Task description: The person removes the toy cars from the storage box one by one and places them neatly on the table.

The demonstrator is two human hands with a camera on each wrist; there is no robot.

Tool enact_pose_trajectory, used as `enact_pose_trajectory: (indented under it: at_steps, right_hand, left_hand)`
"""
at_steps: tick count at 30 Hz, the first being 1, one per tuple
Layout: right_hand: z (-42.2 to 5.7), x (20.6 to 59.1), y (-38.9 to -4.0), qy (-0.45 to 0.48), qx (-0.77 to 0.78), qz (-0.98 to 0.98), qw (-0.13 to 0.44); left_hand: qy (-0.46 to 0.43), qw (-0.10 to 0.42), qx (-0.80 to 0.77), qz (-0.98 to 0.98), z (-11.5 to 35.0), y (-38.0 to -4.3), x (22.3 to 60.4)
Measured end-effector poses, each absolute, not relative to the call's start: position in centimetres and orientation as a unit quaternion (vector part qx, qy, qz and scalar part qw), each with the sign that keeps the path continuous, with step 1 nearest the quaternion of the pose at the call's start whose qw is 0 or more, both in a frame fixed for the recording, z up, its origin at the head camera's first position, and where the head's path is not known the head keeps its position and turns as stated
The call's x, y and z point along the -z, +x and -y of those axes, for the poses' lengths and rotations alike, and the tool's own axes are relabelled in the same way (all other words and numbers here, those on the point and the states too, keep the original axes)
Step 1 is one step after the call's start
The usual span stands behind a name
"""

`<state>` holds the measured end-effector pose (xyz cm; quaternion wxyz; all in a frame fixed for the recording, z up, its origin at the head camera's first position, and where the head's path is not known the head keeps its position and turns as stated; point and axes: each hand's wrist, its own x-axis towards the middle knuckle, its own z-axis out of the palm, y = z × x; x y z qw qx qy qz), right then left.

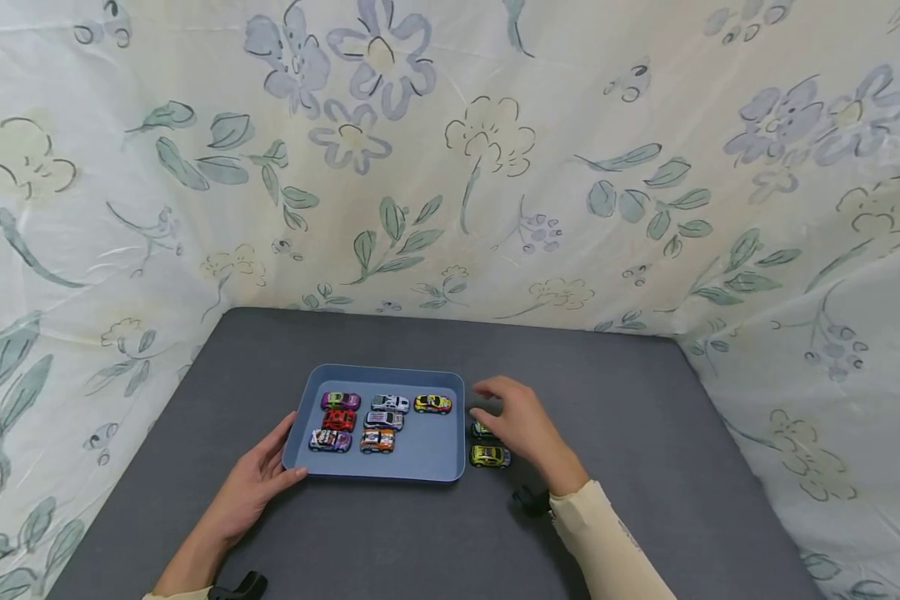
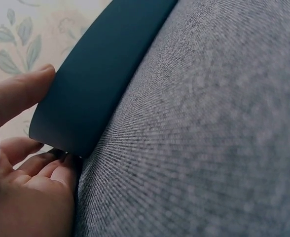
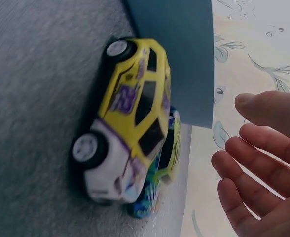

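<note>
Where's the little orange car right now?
In the head view, the orange car sits inside the blue tray, near its lower edge, just right of a white-and-purple car and directly below a silver car.

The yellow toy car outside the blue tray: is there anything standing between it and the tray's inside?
Yes: only the raised side wall of the blue tray stands between the yellow toy car and the tray's inside; nothing else visible blocks it.
</note>
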<state>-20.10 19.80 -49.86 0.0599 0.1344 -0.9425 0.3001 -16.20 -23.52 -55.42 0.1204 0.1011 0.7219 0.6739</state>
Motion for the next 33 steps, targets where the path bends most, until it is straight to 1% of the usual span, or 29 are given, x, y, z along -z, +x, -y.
enact_pose_trajectory:
  at_steps: [10, 23, 33]
  right_hand:
    - [-18.1, 49.8, -20.9, 0.145, -0.312, 0.938, 0.047]
    - [-16.5, 49.9, -22.0, 0.133, -0.313, 0.94, 0.034]
    - [-15.5, 50.0, -22.6, 0.151, -0.291, 0.945, 0.011]
  left_hand:
    - [0.099, 0.122, -0.674, -0.722, 23.7, -16.2, 55.5]
    - [0.105, 0.127, -0.673, -0.721, 23.6, -16.7, 55.6]
    - [0.102, 0.131, -0.676, -0.718, 23.7, -16.6, 55.5]
